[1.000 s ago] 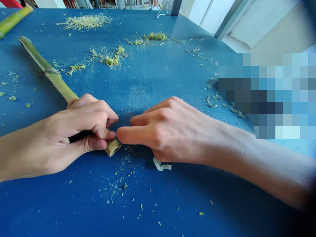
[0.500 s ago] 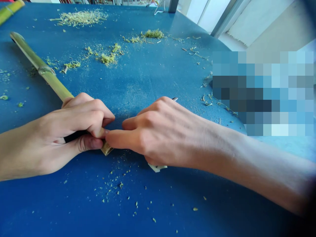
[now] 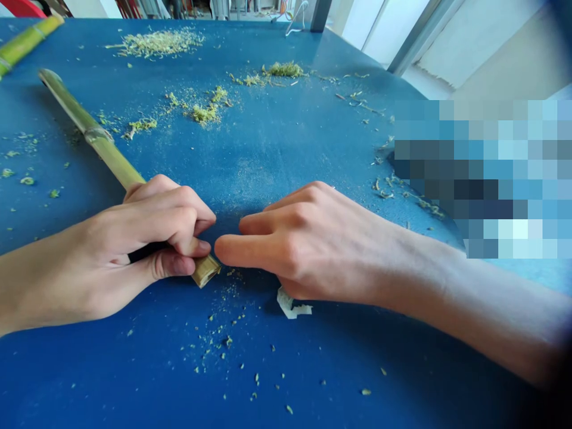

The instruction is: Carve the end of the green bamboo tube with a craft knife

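Observation:
A long green split piece of bamboo (image 3: 117,159) lies slanting across the blue table (image 3: 286,155), with a node partway along it. My left hand (image 3: 152,238) is closed around its near part, thumb and forefinger pinching close to the cut end, which pokes out beyond them. Just right of that end, apart from it, is my right hand (image 3: 304,238). Its forefinger points toward the bamboo and the other fingers curl under the palm, so whatever they hold is hidden. A torn white scrap (image 3: 290,305) shows below the right hand.
Pale shavings (image 3: 161,43) lie in a heap at the far side. Greenish fibre clumps (image 3: 205,113) and crumbs are scattered about. Another green bamboo piece (image 3: 29,44) lies at the far left. A grey metal post (image 3: 320,16) stands by the table's far edge.
My right hand has drawn back to the right from the bamboo end, leaving a gap. The left hand keeps its grip. The whole view has shifted slightly.

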